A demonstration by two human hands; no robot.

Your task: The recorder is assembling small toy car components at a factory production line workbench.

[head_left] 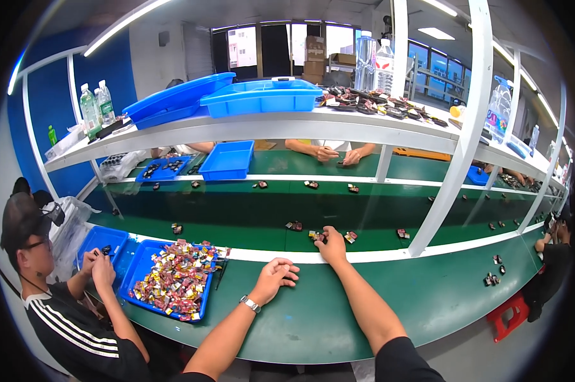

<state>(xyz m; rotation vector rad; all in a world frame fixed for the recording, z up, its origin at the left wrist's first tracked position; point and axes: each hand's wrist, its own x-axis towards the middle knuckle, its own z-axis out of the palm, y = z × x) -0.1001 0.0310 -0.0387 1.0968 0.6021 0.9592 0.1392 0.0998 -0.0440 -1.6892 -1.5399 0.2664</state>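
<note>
Belt [249, 216], long and green, runs across the bench. At 9 o'clock from the left hand [276, 275] sits a blue tray [134, 270] of small parts. That hand rests loosely curled, holding nothing. The right hand [331, 243] pinches a small part [317, 237] at the belt's edge; a gentle, steady grip seems best. Fingers hide most of it.

Both forearms enter from lower edge, bare. L hand [276, 274]: palm down, fingers loosely curled, watch on wrist, resting flat. R arm extended fwd, R hand [331, 242] palm down, fingertips [324, 235] pinched together at far reach.
</note>
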